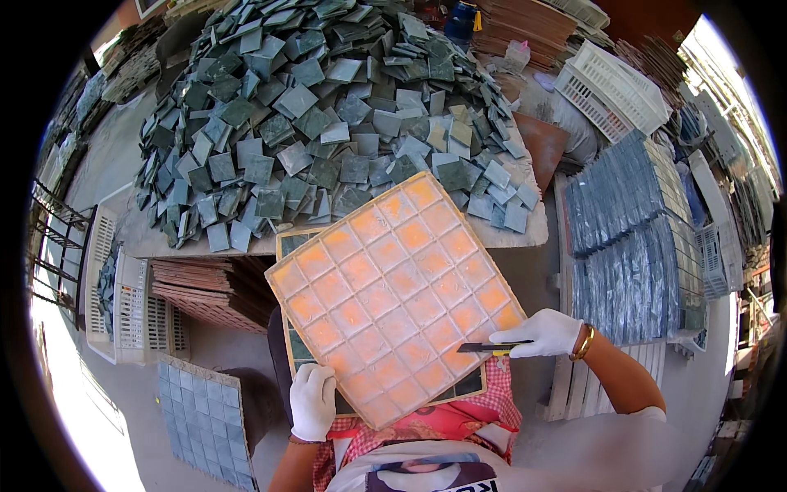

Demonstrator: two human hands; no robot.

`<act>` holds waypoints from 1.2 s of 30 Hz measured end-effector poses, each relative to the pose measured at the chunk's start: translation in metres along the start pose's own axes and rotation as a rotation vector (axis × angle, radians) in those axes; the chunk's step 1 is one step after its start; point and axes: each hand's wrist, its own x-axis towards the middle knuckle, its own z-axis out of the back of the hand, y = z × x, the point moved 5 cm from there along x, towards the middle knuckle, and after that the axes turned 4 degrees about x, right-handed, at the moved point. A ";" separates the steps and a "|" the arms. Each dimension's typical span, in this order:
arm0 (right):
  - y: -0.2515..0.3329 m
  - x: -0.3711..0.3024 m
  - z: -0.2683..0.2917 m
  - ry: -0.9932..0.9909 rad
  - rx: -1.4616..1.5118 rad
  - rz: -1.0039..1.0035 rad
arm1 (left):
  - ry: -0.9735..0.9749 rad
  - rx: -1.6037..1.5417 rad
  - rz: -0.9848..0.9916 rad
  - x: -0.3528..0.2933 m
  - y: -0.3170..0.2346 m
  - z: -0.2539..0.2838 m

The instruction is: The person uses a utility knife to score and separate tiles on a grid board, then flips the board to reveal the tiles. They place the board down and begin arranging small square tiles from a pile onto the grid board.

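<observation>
A square tray with an orange-and-whitish grid of cells (393, 287) lies turned at an angle over my lap. Beneath it shows a second tray holding dark green tiles (299, 344), mostly covered. My left hand (312, 402), in a white glove, is closed at the lower left edge of the upper tray. In my right hand (548, 334), also gloved, is a utility knife (482, 348), black with a bit of yellow. It points left across the tray's right corner. Whether the blade is out, I cannot tell.
A big heap of loose green stone tiles (311, 115) covers the table ahead. Reddish-brown trays (213, 287) are stacked under it. On the left stand a white crate (135, 316) and a tiled panel (205, 418). Stacked tile sheets (623, 238) rise at the right, white crates (611, 90) behind.
</observation>
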 end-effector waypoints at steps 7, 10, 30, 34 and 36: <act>0.017 0.033 0.046 -0.438 0.198 -0.024 | 0.024 0.002 -0.007 0.000 0.005 -0.001; 0.031 0.056 0.062 -0.541 0.178 -0.040 | 0.010 0.003 -0.014 -0.001 0.007 -0.001; 0.042 0.126 0.064 -0.816 0.137 -0.335 | 0.035 -0.014 0.002 0.001 0.006 -0.001; 0.037 0.112 0.062 -0.806 0.191 -0.291 | 0.024 -0.007 0.001 -0.002 0.009 -0.002; 0.027 0.107 0.077 -0.916 0.121 -0.270 | 0.031 -0.007 0.016 -0.001 0.009 -0.002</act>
